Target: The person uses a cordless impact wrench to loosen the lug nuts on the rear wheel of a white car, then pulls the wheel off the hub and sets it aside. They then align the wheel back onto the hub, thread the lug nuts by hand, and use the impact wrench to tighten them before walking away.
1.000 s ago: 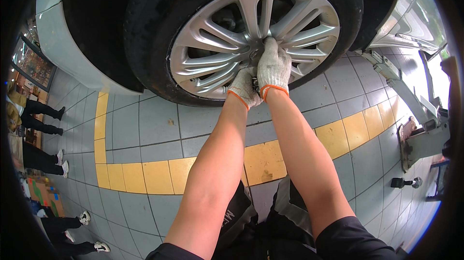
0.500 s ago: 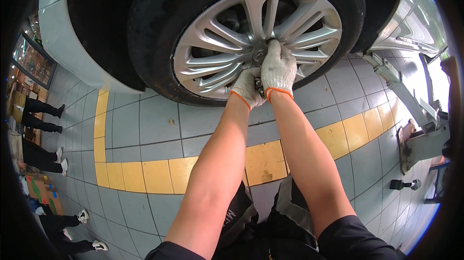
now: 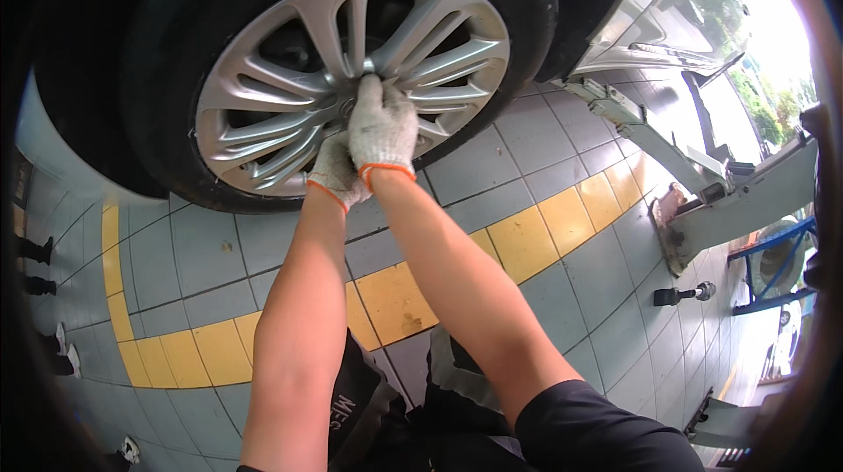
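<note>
A silver multi-spoke alloy wheel [image 3: 325, 33] with a black tyre [image 3: 167, 112] is in front of me on a car. Both my hands wear white knit gloves with orange cuffs. My right hand [image 3: 384, 125] is closed, its fingertips pressed at a lug hole beside the wheel's centre cap; what they pinch is hidden. Just below and left of it, my left hand [image 3: 335, 169] is curled closed against the lower spokes, partly covered by the right. Small metal pieces like lug nuts showed at the left hand a moment ago; now they are hidden.
On the right stand a grey lift arm [image 3: 650, 134] and its post [image 3: 746, 200]. A black power tool, like an impact wrench [image 3: 680, 295], lies on the tiled floor near a blue rack [image 3: 773, 244]. Yellow tiles [image 3: 527, 244] cross the floor. Bystanders' feet [image 3: 66, 358] show at far left.
My view has swung right, so wheel and hands sit further left in the picture. The right hand stays at the lug hole. The metal pieces between my hands have gone out of sight.
</note>
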